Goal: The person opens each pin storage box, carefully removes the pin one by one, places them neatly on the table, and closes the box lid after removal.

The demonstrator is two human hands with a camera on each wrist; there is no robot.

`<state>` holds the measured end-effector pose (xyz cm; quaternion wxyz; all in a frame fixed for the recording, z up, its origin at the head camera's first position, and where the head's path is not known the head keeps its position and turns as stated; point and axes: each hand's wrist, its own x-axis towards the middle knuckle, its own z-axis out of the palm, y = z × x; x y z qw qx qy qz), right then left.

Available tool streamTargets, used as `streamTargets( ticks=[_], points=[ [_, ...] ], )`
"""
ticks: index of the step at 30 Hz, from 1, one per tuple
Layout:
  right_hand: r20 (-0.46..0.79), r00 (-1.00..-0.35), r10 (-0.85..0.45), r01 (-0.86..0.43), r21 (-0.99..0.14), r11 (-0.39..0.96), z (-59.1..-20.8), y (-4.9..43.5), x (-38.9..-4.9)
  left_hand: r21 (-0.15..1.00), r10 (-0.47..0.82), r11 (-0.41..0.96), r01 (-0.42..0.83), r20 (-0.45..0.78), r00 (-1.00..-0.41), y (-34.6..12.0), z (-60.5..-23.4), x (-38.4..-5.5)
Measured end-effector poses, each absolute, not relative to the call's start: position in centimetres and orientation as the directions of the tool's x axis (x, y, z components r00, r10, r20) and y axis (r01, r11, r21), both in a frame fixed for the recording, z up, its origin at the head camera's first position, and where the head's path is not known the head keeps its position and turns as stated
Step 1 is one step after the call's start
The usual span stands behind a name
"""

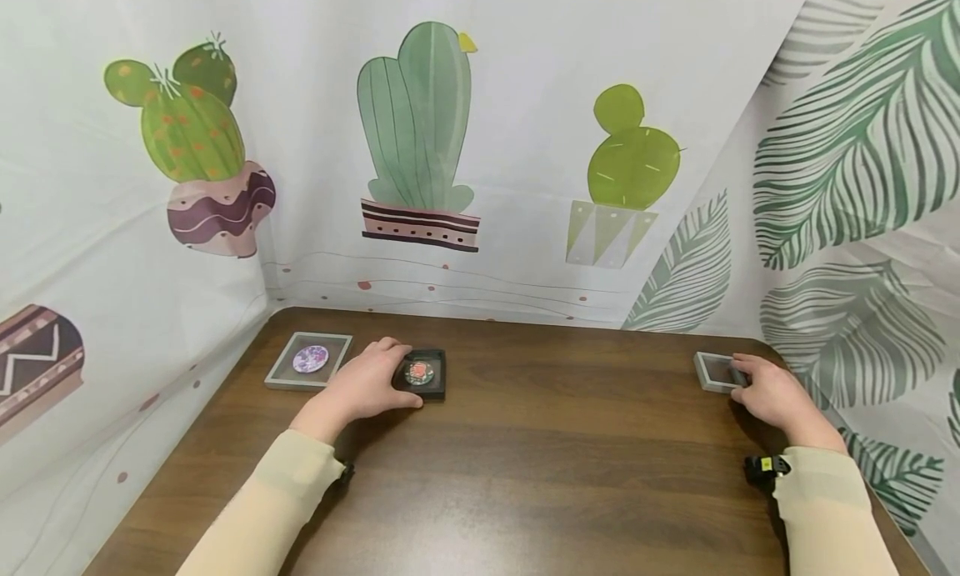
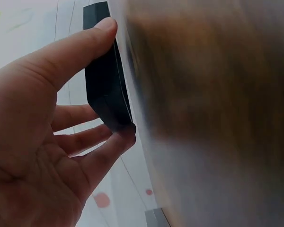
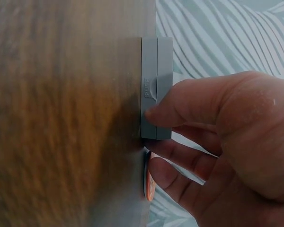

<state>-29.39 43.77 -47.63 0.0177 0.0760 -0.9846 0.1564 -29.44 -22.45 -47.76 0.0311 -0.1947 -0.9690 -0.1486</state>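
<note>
In the head view my left hand grips a small square black display case on the table, thumb at its near edge and fingers at the far side. A round patterned disc shows through its window. The left wrist view shows the black case edge-on between thumb and fingertips. At the far right my right hand holds a grey square case by its side. Seen by the right wrist, its thumb presses the grey case's side, near a raised "PUSH" mark. An orange-edged disc lies beside the fingertips.
Left of my left hand lies a grey-framed clear case with a purple speckled disc inside. The brown wooden table ends against a white curtain printed with cacti and leaves.
</note>
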Motion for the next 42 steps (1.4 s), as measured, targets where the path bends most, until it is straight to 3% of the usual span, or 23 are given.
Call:
streamTargets(
  ticks=[34, 42],
  points=[
    [0.074, -0.986, -0.151, -0.166, -0.3, 0.939, -47.9, 43.9, -29.7, 0.264, 0.524, 0.796, 0.544, 0.148, -0.839, -13.8, -47.0, -23.6],
    [0.022, -0.99, -0.141, -0.141, -0.314, 0.939, -47.7, 43.9, -29.6, 0.254, 0.539, 0.789, 0.559, 0.152, -0.829, -12.3, -46.9, -22.3]
  ],
)
